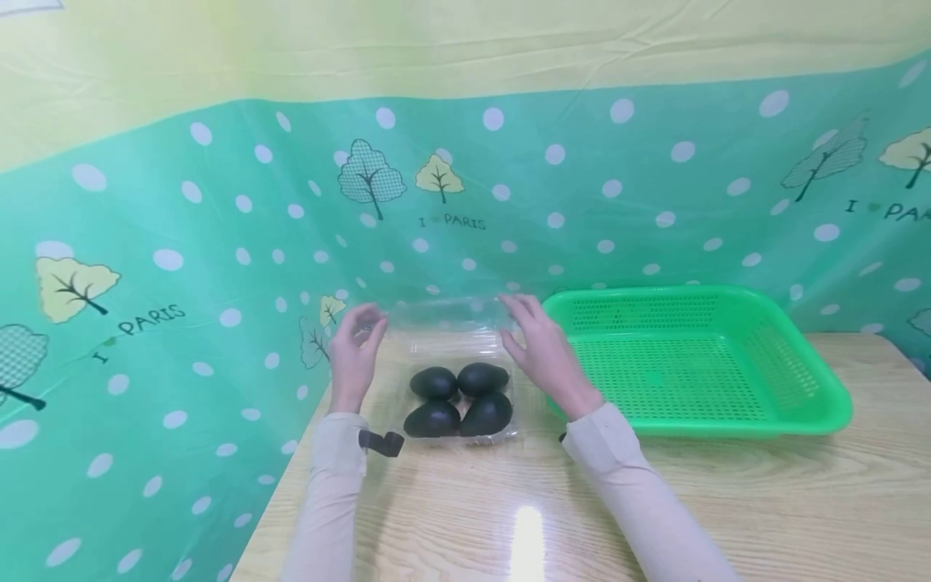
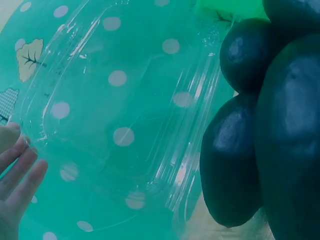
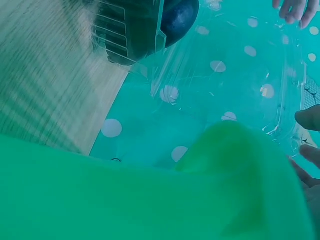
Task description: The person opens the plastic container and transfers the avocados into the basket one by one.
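Observation:
A clear plastic clamshell box (image 1: 518, 428) sits on the table with several dark, smooth, avocado-like fruits (image 1: 486, 414) in its base. Its see-through lid (image 1: 447, 315) is raised at the far side. By the lid's left corner is my left hand (image 1: 355, 343), fingers loosely bent and fingertips close to the edge. At the opposite corner my right hand (image 1: 541, 347) reaches over with fingers extended, its thumb well apart from them. In the left wrist view the fruits (image 2: 232, 165) stand beside the lid (image 2: 125, 115); the right wrist view shows the lid corner near the right thumb (image 3: 309, 118).
A green perforated plastic basket (image 1: 698, 372) stands right of the box, close beside the right forearm. Its rim fills the lower part of the right wrist view. Behind the wooden table (image 1: 451, 517) hangs a green dotted cloth (image 1: 582, 194), which also runs along the left side.

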`<state>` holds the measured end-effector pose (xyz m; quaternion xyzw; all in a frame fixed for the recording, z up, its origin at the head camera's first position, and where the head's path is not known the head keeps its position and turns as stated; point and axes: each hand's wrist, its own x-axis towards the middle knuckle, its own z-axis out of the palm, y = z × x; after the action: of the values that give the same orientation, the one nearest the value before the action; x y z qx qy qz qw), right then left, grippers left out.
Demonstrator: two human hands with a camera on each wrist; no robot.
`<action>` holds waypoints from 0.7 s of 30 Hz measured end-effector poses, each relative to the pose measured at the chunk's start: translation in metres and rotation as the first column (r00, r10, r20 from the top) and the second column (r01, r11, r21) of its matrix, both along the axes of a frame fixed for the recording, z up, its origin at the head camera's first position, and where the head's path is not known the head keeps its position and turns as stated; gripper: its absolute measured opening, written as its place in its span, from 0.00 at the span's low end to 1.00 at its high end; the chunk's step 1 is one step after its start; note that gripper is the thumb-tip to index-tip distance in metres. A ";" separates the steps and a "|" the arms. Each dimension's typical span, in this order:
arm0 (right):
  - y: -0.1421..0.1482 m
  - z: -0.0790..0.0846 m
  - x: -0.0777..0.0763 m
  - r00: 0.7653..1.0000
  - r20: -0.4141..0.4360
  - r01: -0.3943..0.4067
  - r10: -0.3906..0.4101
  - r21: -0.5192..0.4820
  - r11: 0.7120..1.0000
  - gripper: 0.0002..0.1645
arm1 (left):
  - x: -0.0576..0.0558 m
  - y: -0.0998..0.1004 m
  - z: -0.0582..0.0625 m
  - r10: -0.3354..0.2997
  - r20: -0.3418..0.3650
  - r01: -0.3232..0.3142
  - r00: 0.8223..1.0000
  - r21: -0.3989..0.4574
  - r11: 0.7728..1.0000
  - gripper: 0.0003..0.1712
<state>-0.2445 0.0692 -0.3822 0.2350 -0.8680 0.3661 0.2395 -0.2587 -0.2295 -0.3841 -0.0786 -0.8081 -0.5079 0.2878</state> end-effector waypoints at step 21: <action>-0.002 0.001 0.000 0.997 0.070 0.024 -0.026 0.033 0.999 0.41 | -0.005 0.002 0.004 0.018 0.041 -0.019 0.999 0.013 1.000 0.23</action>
<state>-0.2445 0.0673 -0.3814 0.2152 -0.8845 0.3569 0.2095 -0.2637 -0.2279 -0.3806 -0.0589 -0.8110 -0.5122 0.2765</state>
